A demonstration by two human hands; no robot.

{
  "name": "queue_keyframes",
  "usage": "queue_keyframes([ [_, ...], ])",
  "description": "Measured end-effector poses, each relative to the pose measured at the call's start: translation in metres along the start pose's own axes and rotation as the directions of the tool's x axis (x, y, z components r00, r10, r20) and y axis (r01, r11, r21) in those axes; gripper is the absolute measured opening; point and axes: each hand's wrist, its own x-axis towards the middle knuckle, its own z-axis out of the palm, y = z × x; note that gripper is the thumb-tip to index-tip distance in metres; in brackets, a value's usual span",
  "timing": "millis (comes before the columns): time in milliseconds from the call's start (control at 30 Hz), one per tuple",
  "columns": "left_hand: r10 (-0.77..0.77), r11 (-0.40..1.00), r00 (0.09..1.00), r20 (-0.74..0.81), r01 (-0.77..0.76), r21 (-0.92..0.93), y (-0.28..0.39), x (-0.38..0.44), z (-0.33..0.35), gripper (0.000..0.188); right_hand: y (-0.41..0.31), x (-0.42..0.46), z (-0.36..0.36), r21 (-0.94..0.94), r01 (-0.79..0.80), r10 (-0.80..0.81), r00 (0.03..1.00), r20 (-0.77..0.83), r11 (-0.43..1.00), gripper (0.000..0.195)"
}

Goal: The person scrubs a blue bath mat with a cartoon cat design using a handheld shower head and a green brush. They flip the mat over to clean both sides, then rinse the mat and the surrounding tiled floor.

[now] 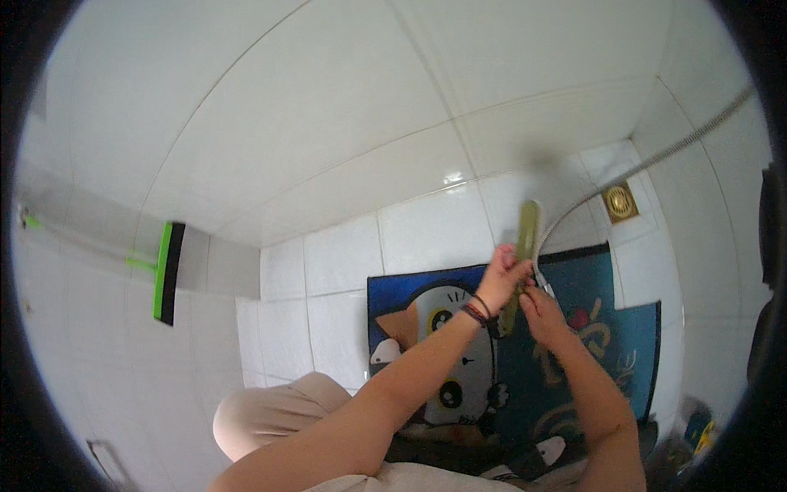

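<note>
My left hand (pixel 504 277) grips a long, slim greenish object (pixel 529 230), which looks like a brush or a vegetable; its exact kind cannot be told. Its rounded upper end sticks out past my fingers, and its lower part shows below my wrist. My right hand (pixel 543 310) is close beside my left, at the end of a metal shower hose (pixel 670 149), with its fingers curled around what seems to be the silvery handle fitting (pixel 542 281). Under both hands lies a floor mat (pixel 516 393) with a cartoon cat on blue and teal.
A brass floor drain (pixel 620 202) sits in the white tiles at the right. A green and black squeegee (pixel 167 273) stands by the left wall. Tiled walls enclose the floor. At lower right is a container (pixel 698 424) with yellow items.
</note>
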Motion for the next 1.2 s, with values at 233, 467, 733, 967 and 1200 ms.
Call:
queue_keyframes([
  [233, 0.312, 0.792, 0.950, -0.012, -0.253, 0.556, 0.118, 0.054, -0.073, 0.041, 0.099, -0.006, -0.082, -0.156, -0.271, 0.094, 0.723, -0.684, 0.950, 0.032],
  [467, 0.629, 0.075, 0.727, 0.276, -0.410, 0.909, 0.213, 0.109, -0.059, 0.041, 0.167, -0.067, -0.093, -0.463, -0.486, -0.021, 0.673, -0.739, 0.741, 0.039],
  [733, 0.484, -0.271, 0.874, -0.043, 0.196, 0.942, 0.148, 0.161, -0.089, 0.059, 0.168, -0.065, -0.095, -0.460, -0.484, -0.025, 0.669, -0.743, 0.744, 0.039],
  [967, 0.199, -0.404, 0.930, -0.308, 0.365, 0.839, 0.063, 0.159, -0.143, 0.064, 0.167, -0.065, -0.099, -0.429, -0.447, -0.018, 0.675, -0.738, 0.785, 0.037],
  [1200, 0.184, -0.414, 0.956, -0.229, 0.287, 0.864, 0.050, 0.189, -0.121, 0.063, 0.160, -0.062, -0.099, -0.451, -0.462, -0.046, 0.657, -0.752, 0.764, 0.037],
])
